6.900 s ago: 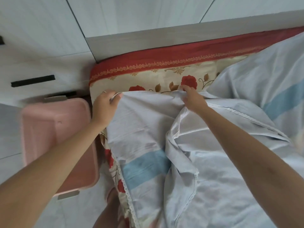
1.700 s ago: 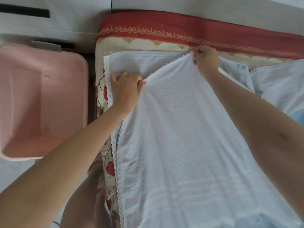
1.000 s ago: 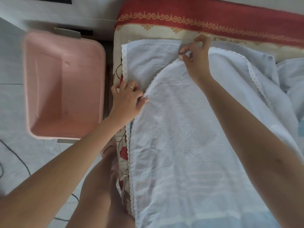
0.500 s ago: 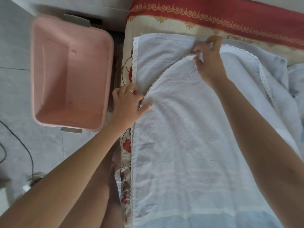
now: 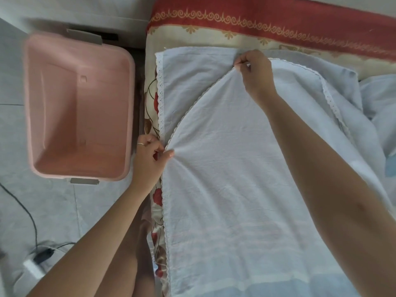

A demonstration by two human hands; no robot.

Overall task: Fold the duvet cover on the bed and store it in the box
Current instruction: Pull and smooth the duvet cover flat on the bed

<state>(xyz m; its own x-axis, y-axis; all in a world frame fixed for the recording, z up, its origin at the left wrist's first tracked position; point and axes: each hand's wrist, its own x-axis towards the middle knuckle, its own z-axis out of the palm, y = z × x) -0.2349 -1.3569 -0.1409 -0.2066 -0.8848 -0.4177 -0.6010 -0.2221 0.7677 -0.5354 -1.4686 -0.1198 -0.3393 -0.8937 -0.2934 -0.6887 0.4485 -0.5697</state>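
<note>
1. I'm on the duvet cover (image 5: 235, 179) now: thin, pale cloth, close to white, finely creased, with a light-blue band across its near end. It lies spread on the bed (image 5: 257, 20), hard against the bed's left edge.
2. A narrow lace trim (image 5: 160, 93) runs down its left side and curves over the far right corner.
3. The top layer curves in an arc between the two hands, and a flat lower layer shows beyond it.
4. Left hand (image 5: 150, 159) at the left edge: fingers (image 5: 169, 154) clamped on the trimmed hem, a ring (image 5: 140, 144) on one of them.
5. Right hand (image 5: 256, 73) at the far end, its fingers pinched together on the top layer's hem.
6. More of the cover bunches up on the right.
7. The sheet under it is cream with red roses, and a red band with gold scrolls crosses the far end.
8. The pink box (image 5: 34, 103) stands open on the tiled floor (image 5: 53, 211), just beside the bed. A dark cable (image 5: 25, 211) trails nearer me.
</note>
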